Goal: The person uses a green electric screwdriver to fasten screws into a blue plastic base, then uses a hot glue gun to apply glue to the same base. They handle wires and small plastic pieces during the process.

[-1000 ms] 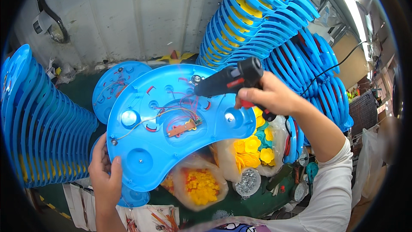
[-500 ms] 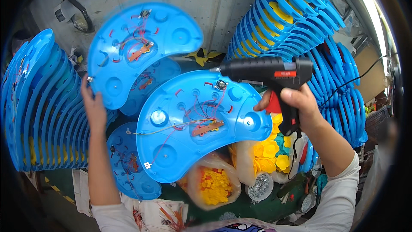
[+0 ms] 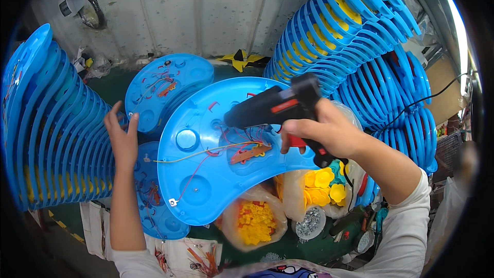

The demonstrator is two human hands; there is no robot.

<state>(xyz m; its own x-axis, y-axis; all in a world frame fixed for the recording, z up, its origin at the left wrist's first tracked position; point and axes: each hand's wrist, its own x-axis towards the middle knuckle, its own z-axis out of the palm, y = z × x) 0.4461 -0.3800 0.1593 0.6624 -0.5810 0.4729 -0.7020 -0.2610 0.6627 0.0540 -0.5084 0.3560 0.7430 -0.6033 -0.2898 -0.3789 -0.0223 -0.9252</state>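
A black glue gun with a red trigger (image 3: pixel 265 107) is in my right hand (image 3: pixel 329 129), its fingers wrapped round the grip. Its nozzle end points left above a large blue kidney-shaped plastic shell (image 3: pixel 221 171). Red wires, a yellowish wire and a small brown circuit board (image 3: pixel 250 154) show inside that shell. My left hand (image 3: pixel 122 136) is open and empty, thumb and fingers apart, beside the left edge of a smaller-looking blue shell (image 3: pixel 190 69) that lies farther back. Whether the fingertips touch that shell I cannot tell.
Tall rows of nested blue shells stand at the left (image 3: pixel 62 123) and right (image 3: pixel 319 36). Another wired shell (image 3: pixel 172 224) lies front left. Nearby are a bag of small yellow pieces (image 3: pixel 256 226), yellow flower-shaped parts (image 3: pixel 321 183) and a bowl of screws (image 3: pixel 310 224). A black cable (image 3: pixel 411 105) hangs at right.
The blue shell held up by my left hand now lies at the back left, and that hand has let go. My right hand has swung the glue gun left and lower over the large shell.
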